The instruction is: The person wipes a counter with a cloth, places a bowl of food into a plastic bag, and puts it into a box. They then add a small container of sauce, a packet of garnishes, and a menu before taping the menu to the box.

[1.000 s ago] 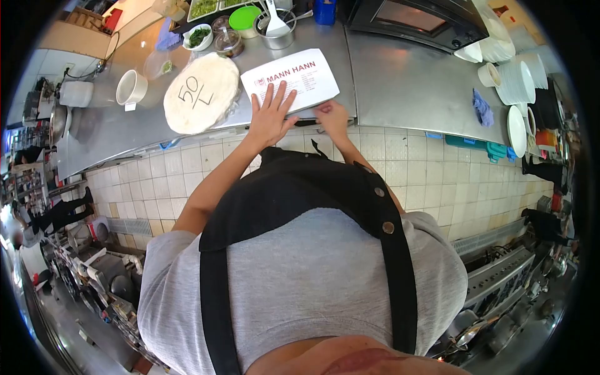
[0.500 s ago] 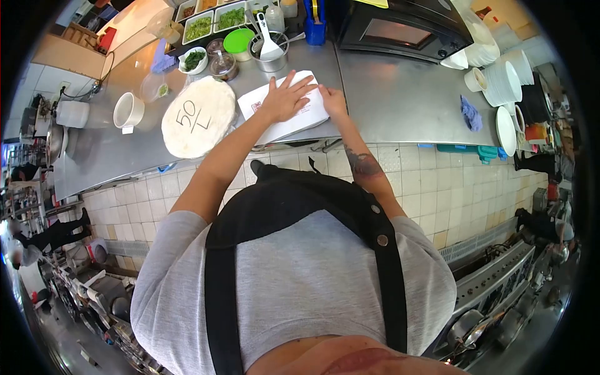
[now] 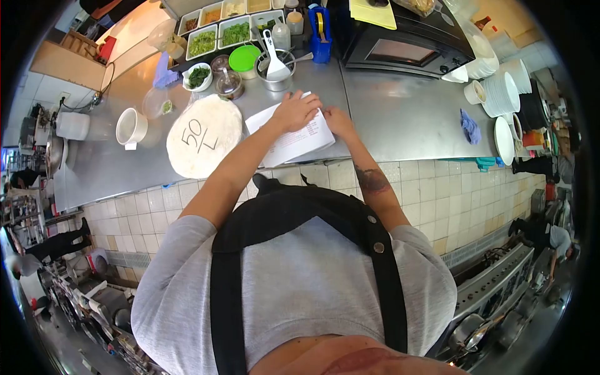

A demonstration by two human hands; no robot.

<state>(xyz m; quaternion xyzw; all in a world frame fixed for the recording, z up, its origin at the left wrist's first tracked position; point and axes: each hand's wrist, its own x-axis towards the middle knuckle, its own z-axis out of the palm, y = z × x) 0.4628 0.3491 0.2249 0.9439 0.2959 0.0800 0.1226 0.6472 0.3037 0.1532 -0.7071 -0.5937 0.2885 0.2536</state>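
Observation:
A white printed paper bag lies on the steel counter near its front edge. My left hand rests on the bag's far edge with the fingers close together, pressing it down. My right hand, on a tattooed forearm, pinches the bag's right edge. The two hands nearly touch at the bag's far right corner.
A round white disc marked "50 L" lies left of the bag, and a white cup stands further left. Behind are a metal pot with a white spatula, a green lid, trays of chopped greens and an oven. White plates and a blue cloth sit at the right.
The bag's printed face has been folded over and is now hidden. Both hands slid from its near edge to its far right corner, and my left hand's fingers closed together.

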